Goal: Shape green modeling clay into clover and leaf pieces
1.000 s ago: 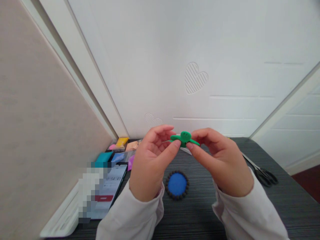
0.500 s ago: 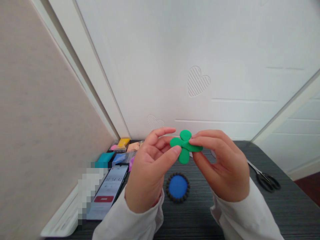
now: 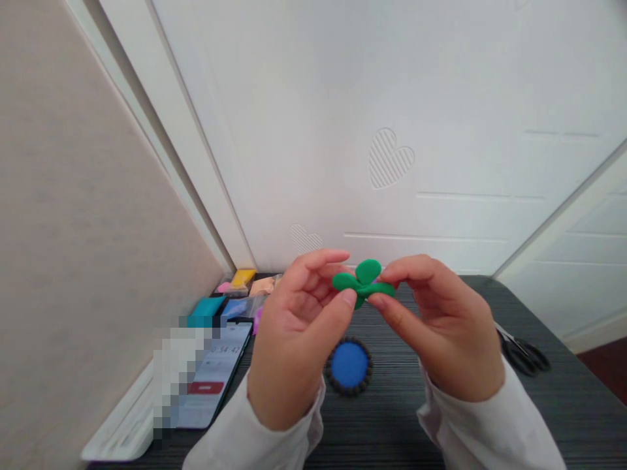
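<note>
Between my two hands, above the table, is a green clay piece with several rounded petals (image 3: 368,271), like a four-leaf clover or flower. My left hand (image 3: 301,320) pinches its left petal between the thumb on the near side and fingers behind; the index finger sticks out past it. With thumb and index finger, my right hand (image 3: 441,320) grips the right petal. The lower petal is tipped and mostly hidden. Below the hands, on the table, lies a blue disc (image 3: 349,365) ringed with small black clay balls.
On the dark striped table (image 3: 386,418), black-handled scissors (image 3: 524,356) lie at the right. A phone (image 3: 210,385) showing a timer and a white case (image 3: 122,431) are at the left. Behind them are bags of coloured clay (image 3: 243,279). A white panel wall (image 3: 313,130) rises at the back.
The green piece has tilted, so its upper petal looks larger and its lower petal is mostly out of sight. My right thumb has come up onto the near side of the right petal.
</note>
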`<control>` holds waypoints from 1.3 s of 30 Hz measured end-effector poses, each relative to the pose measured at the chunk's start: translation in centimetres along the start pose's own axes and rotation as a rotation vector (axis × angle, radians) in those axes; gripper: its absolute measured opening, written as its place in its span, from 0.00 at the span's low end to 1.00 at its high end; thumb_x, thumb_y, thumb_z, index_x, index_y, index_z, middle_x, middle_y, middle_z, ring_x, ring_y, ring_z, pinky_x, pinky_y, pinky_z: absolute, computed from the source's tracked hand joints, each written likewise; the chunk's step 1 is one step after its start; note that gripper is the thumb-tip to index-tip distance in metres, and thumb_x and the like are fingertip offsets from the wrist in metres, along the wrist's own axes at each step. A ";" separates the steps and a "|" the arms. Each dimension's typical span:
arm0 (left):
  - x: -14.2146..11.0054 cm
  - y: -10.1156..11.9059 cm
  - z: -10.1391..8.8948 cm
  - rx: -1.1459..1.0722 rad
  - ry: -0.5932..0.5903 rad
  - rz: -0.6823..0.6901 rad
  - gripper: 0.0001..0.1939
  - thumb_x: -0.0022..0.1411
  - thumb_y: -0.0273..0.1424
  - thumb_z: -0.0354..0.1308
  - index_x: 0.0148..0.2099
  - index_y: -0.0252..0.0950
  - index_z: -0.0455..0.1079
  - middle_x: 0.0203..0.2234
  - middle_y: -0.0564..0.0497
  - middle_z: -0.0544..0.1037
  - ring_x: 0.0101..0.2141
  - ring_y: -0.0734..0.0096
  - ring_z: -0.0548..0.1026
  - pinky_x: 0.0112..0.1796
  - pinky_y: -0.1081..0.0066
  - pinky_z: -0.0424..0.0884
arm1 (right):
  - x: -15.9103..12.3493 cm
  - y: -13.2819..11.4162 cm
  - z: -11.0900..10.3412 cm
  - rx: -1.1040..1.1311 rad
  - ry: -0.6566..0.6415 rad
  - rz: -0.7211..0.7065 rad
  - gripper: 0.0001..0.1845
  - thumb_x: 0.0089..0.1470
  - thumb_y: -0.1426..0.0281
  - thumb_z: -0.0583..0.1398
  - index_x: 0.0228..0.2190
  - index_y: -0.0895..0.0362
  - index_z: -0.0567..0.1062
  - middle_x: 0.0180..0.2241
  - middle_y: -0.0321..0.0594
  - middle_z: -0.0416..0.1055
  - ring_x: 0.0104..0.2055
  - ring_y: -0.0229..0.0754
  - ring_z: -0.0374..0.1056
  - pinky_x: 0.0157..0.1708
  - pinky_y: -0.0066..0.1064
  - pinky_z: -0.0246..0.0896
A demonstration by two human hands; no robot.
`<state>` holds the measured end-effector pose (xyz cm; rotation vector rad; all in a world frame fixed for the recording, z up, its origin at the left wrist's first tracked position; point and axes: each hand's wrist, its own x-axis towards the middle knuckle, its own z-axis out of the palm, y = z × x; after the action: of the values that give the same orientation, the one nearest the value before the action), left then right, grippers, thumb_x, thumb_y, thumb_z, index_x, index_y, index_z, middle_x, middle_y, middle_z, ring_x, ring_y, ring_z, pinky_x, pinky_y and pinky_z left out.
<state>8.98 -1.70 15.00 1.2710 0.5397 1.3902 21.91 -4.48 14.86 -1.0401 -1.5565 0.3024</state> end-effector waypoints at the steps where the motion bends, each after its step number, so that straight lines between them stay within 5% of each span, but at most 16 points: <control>1: 0.0 0.0 -0.1 -0.007 -0.013 -0.008 0.15 0.51 0.22 0.54 0.42 0.39 0.65 0.32 0.53 0.74 0.34 0.77 0.71 0.35 0.79 0.67 | 0.0 0.0 -0.1 -0.010 -0.027 -0.013 0.10 0.45 0.76 0.58 0.33 0.54 0.67 0.31 0.36 0.66 0.35 0.37 0.63 0.37 0.33 0.59; 15: 0.2 0.0 -0.6 0.078 -0.080 -0.034 0.15 0.51 0.21 0.55 0.42 0.41 0.66 0.31 0.56 0.73 0.33 0.83 0.70 0.33 0.86 0.67 | 0.4 -0.4 -0.4 -0.275 -0.108 -0.192 0.09 0.45 0.76 0.59 0.32 0.57 0.69 0.32 0.37 0.69 0.36 0.35 0.64 0.36 0.27 0.61; 24: 0.2 0.2 -1.0 0.158 -0.143 -0.010 0.19 0.50 0.21 0.56 0.45 0.43 0.64 0.34 0.55 0.72 0.36 0.80 0.70 0.36 0.82 0.67 | -0.1 -0.5 -0.4 -0.073 -0.100 -0.009 0.11 0.46 0.76 0.57 0.34 0.53 0.66 0.33 0.33 0.67 0.37 0.34 0.63 0.38 0.28 0.59; 39: 0.0 0.2 -1.3 0.240 -0.185 0.028 0.20 0.51 0.22 0.55 0.45 0.45 0.63 0.34 0.56 0.72 0.35 0.78 0.71 0.36 0.79 0.67 | -0.4 -0.7 -0.1 0.114 -0.027 0.093 0.15 0.44 0.78 0.57 0.35 0.52 0.63 0.33 0.35 0.65 0.37 0.39 0.62 0.37 0.35 0.59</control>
<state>7.80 -1.30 14.80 1.5881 0.5742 1.2413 21.65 -5.19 15.09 -1.0247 -1.4994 0.4659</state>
